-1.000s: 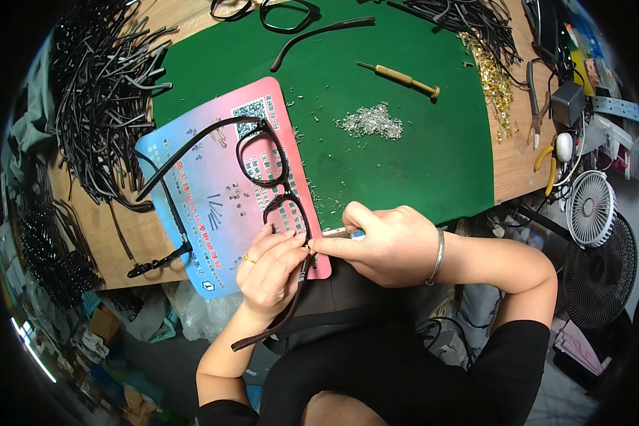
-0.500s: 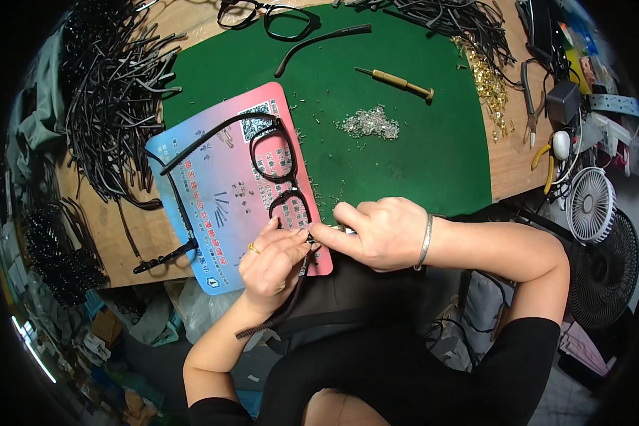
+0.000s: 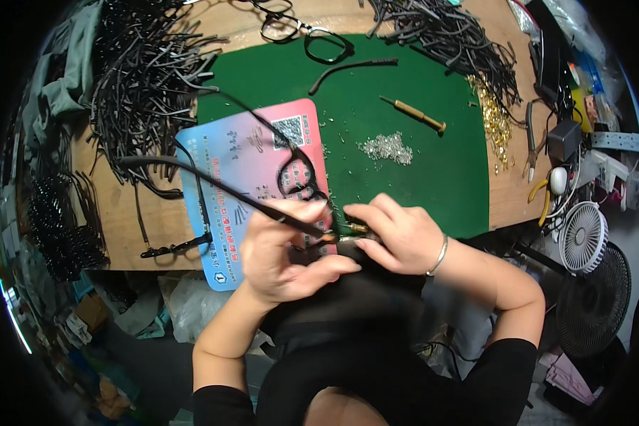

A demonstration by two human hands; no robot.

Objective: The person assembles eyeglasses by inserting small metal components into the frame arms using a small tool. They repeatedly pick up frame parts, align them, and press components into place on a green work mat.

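Black eyeglasses are held near the mat's front edge. My left hand is closed around one temple near its hinge, with thumb and fingers curved toward each other. The other temple reaches up across a pink and blue printed card. Close beside the hinge, my right hand pinches a small brass-coloured screwdriver, mostly hidden by the fingers. My fingers and the lower rim hide the hinge itself.
On the green mat lie another screwdriver, a loose temple and a heap of tiny clear pieces. Black temples pile up at left, with more at top right. Gold parts and pliers sit right.
The glasses have turned, and one temple now swings up across my left hand. My left hand has opened wider around it. The mat and card sit further right in the view.
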